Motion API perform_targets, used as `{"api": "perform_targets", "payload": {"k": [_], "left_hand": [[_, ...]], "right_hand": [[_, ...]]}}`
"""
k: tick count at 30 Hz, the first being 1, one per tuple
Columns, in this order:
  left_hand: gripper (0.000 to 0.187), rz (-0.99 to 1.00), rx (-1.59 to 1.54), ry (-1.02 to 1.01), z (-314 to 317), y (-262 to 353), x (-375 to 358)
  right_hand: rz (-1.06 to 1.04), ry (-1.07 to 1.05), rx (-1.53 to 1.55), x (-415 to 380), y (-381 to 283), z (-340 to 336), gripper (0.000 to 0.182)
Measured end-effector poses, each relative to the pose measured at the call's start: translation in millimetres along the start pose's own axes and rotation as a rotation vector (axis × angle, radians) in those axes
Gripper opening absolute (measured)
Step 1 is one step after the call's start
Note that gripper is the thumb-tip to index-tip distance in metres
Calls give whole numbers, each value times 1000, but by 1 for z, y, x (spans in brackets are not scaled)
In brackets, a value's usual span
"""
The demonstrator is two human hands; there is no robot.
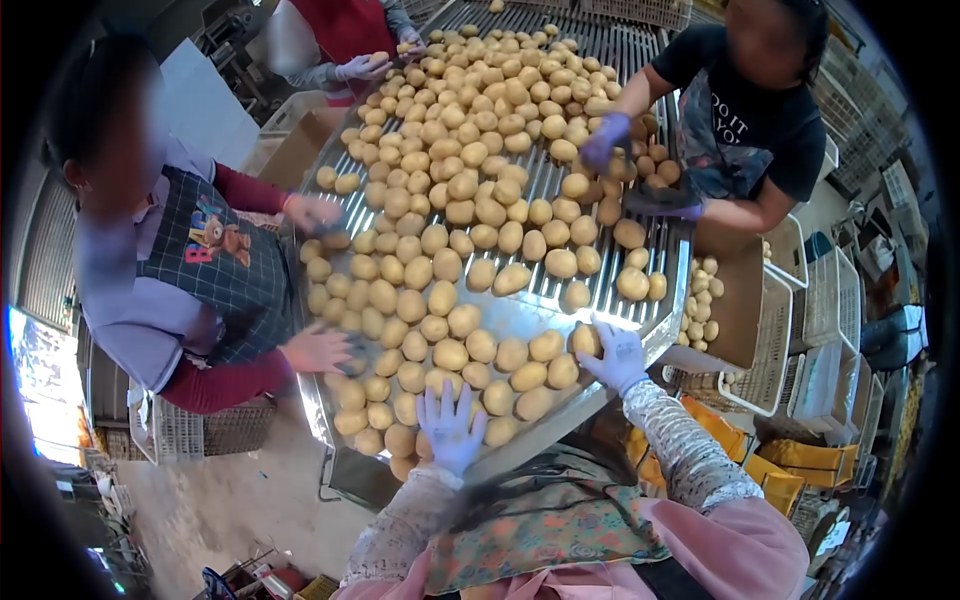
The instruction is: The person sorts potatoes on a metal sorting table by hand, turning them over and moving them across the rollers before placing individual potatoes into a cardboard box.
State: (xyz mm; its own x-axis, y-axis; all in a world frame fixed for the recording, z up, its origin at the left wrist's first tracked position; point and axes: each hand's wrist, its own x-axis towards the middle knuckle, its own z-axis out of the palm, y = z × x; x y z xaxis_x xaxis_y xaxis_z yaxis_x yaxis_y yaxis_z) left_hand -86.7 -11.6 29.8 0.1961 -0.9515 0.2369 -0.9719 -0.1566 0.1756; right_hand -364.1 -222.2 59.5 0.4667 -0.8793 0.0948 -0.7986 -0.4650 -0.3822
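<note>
My left hand (450, 430), in a pale purple glove, lies with its fingers spread over potatoes at the near end of a metal table (655, 343). My right hand (617, 358), gloved the same way, reaches in from the near right corner. Its fingers are extended against a single potato (584, 340) at the edge of the group. Between and ahead of my hands lie many loose potatoes (451, 354). Farther up, a bigger heap of potatoes (480, 110) covers the slatted part of the table.
A person in a checked apron (225, 260) handles potatoes on the left. Across on the right, a person in a dark shirt (745, 110) works with gloved hands. Another person's gloved hand (362, 67) is at the far left. Crates (770, 345) and a box of potatoes (735, 300) stand right.
</note>
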Motion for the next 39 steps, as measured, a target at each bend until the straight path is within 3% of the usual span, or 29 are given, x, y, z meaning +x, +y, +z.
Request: {"api": "perform_targets", "payload": {"k": [2, 12, 25, 31, 36, 38, 39], "left_hand": [[56, 0, 2, 18, 3, -1, 2], [54, -25, -79, 7, 0, -3, 2], [49, -35, -88, 66, 10, 8, 11], [50, -70, -64, 61, 5, 17, 18], [53, -71, -59, 29, 5, 19, 21], [55, -83, -32, -5, 2, 22, 26], [57, -85, -11, -53, 0, 22, 23]], "right_hand": [[45, -43, -14, 3, -4, -3, 78], [7, 132, 4, 1, -2, 4, 68], [29, 43, 5, 1, -5, 1, 77], [-21, 42, 58, 3, -8, -5, 55], [-96, 88, 51, 16, 6, -3, 51], [-275, 294, 195, 44, 32, 11, 49], [-181, 238, 263, 64, 26, -1, 45]]}}
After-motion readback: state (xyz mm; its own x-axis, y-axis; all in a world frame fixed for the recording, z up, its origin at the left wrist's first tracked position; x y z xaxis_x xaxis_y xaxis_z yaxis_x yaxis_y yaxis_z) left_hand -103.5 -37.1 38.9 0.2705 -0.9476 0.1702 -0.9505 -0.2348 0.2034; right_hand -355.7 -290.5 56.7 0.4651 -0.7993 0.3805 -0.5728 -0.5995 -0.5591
